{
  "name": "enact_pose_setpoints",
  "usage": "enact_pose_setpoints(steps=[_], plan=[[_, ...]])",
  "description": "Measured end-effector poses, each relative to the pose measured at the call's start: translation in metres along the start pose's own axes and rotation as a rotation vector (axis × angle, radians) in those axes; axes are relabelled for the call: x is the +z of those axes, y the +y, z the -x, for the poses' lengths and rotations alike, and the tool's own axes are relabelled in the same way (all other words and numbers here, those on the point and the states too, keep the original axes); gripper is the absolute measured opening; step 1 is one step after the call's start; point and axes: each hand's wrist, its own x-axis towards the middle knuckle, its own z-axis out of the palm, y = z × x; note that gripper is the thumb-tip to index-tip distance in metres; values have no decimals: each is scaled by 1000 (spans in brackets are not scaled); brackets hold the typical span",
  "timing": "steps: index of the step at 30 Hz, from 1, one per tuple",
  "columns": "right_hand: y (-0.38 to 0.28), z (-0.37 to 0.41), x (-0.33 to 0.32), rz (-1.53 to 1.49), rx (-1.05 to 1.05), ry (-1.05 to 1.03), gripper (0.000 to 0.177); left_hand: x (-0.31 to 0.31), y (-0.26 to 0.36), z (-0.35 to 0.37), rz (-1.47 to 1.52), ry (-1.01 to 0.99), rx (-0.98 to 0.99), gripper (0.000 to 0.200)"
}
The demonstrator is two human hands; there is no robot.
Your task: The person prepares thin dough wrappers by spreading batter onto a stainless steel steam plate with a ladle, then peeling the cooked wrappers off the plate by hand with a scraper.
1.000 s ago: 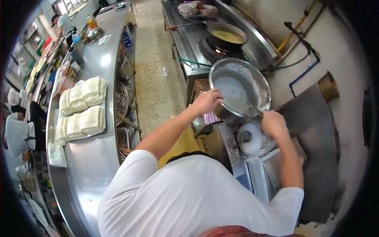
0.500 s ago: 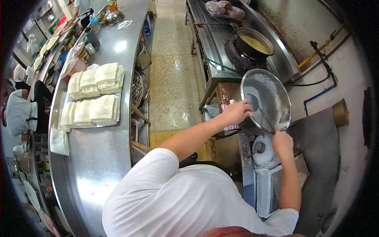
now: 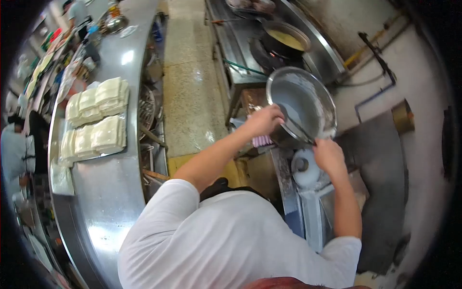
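A large metal mixing bowl [image 3: 326,96] is tilted in front of me, its inside coated with a whitish residue and a pale grey pool low in it. My left hand [image 3: 266,120] is closed on the bowl's near-left rim. At the near-right rim, my right hand [image 3: 330,156] is wrapped round the end of a long thin-handled utensil [image 3: 301,128]. Its shaft slants across the bowl toward my left hand, and its far end is unclear.
A wok [image 3: 284,41] with yellowish contents sits on the stove beyond the bowl. Under my right arm is a white round lid [image 3: 305,168]. Stacked pale dough sheets [image 3: 107,135] lie on the steel counter [image 3: 108,192] at left. A person [image 3: 19,149] is at far left.
The whole view has shifted, so bowl, hands and counter appear further left. The utensil's shaft has swung toward my left hand. Both hands keep their hold.
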Motion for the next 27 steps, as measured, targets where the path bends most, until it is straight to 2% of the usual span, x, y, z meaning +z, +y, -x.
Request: enact_pose_setpoints(steps=[3, 10, 12, 14, 17, 22, 25, 27], plan=[[22, -8, 25, 58, 36, 17, 15, 3, -1, 0, -24, -2, -32, 28], [42, -2, -52, 80, -20, -186, 19, 2, 6, -5, -61, -37, -56, 21], [39, -2, -60, -30, -61, -253, 20, 3, 6, -5, -41, -31, -79, 21], [34, -4, -35, -59, -81, -218, 20, 3, 4, -5, -32, -32, -55, 22], [20, -7, 15, -7, -18, -42, 18, 5, 1, -5, -65, -17, -35, 23], [49, -13, 14, 94, -34, -39, 18, -1, 8, -6, -185, -83, -68, 24], [59, -13, -29, 102, -14, -136, 18, 0, 8, -5, -218, -71, -48, 24], [62, -16, -45, 40, -83, -279, 19, 1, 10, -4, -248, -69, -41, 24]])
